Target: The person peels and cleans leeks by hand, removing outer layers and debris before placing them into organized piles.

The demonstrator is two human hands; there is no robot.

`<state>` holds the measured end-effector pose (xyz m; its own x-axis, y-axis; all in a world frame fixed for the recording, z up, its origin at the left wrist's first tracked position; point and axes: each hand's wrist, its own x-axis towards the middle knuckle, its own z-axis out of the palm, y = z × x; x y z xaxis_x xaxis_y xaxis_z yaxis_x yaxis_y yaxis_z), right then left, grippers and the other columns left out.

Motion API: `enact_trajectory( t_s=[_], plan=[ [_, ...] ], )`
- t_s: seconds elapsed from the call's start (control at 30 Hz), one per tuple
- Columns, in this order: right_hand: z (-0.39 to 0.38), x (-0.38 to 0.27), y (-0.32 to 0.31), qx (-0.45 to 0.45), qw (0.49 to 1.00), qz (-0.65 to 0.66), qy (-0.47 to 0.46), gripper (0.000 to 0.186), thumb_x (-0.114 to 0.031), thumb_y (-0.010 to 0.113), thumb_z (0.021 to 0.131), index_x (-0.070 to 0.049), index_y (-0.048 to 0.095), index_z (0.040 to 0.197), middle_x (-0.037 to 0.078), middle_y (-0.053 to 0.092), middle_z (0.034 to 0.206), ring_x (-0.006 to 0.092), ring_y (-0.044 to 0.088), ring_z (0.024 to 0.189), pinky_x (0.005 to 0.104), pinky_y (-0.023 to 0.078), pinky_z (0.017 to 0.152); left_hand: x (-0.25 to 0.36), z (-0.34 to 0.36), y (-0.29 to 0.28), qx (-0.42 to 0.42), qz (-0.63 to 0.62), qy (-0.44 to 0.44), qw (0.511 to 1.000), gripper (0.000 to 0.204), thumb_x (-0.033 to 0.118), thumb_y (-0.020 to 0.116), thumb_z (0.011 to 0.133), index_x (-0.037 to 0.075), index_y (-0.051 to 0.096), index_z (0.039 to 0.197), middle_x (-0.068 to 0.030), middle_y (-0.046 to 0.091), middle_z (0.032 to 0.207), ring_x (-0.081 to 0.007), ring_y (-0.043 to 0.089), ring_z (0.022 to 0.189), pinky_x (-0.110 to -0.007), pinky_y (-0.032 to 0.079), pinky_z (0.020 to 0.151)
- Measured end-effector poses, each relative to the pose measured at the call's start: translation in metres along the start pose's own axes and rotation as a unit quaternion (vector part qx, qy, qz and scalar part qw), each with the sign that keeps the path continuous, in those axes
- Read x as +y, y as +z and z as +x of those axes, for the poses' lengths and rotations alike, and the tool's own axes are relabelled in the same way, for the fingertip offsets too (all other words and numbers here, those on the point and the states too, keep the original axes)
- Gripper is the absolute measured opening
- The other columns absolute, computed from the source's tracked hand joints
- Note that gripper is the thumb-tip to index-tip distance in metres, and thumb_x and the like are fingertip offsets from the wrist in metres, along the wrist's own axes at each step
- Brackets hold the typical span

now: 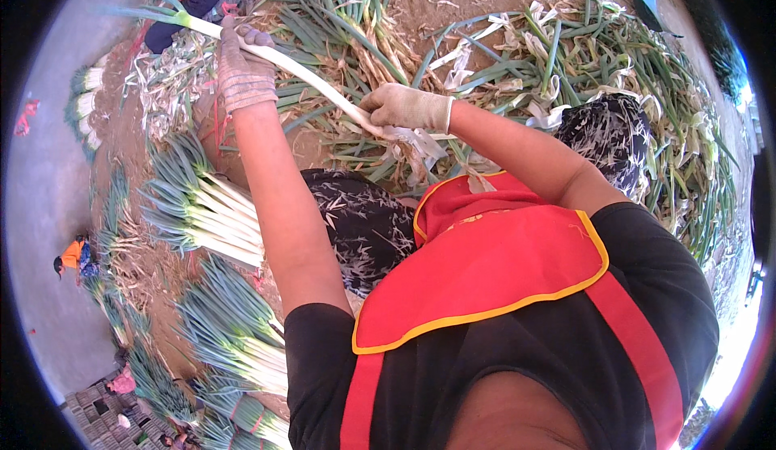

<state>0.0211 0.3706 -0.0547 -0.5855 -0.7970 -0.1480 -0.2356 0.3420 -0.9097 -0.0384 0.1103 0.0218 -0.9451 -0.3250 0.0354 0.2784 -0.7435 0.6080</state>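
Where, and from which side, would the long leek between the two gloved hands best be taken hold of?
Probably by its bare white shaft, midway between the left hand and right hand, coming from above: that stretch is slim and uncovered, while green leaves splay at one end and loose skin shows near the other.
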Motion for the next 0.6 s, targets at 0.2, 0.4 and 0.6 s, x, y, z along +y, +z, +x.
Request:
enact_trajectory(
  t_s=[0.2, 0.4, 0.6],
  plan=[
    [-0.004, 0.015, 0.004, -0.037, 0.983, 0.177, 0.020, 0.036, -0.013, 0.060, 0.079, 0.004, 0.063, 0.111, 0.007, 0.067, 0.089, 0.0114, 0.060, 0.076, 0.0256, 0.048, 0.070, 0.014, 0.007, -0.021, -0.095, -0.156, -0.074, 0.981, 0.032, 0.038, 0.053, 0.094, 0.010, 0.057, 0.108, 0.0004, 0.046, 0.071, -0.0115, 0.043, 0.057, -0.026, 0.038, 0.049],
    [-0.009, 0.030, 0.014, -0.081, 0.919, 0.386, -0.003, 0.037, -0.016, 0.064, 0.082, 0.001, 0.063, 0.115, 0.004, 0.066, 0.087, 0.0099, 0.060, 0.078, 0.0255, 0.049, 0.070, 0.020, 0.010, -0.026, -0.216, -0.266, -0.187, 0.921, 0.058, 0.061, 0.046, 0.089, 0.009, 0.061, 0.107, 0.0014, 0.045, 0.068, -0.0097, 0.040, 0.052, -0.024, 0.036, 0.047],
    [-0.009, 0.028, 0.006, -0.070, 0.960, 0.271, 0.029, 0.037, -0.020, 0.062, 0.086, 0.001, 0.062, 0.116, 0.003, 0.065, 0.088, 0.0088, 0.059, 0.078, 0.0252, 0.048, 0.071, 0.009, 0.004, -0.002, 0.112, 0.027, -0.014, 0.993, 0.047, 0.054, 0.055, 0.089, 0.007, 0.056, 0.096, -0.0007, 0.047, 0.069, -0.0111, 0.038, 0.047, -0.022, 0.036, 0.046]
  ],
)
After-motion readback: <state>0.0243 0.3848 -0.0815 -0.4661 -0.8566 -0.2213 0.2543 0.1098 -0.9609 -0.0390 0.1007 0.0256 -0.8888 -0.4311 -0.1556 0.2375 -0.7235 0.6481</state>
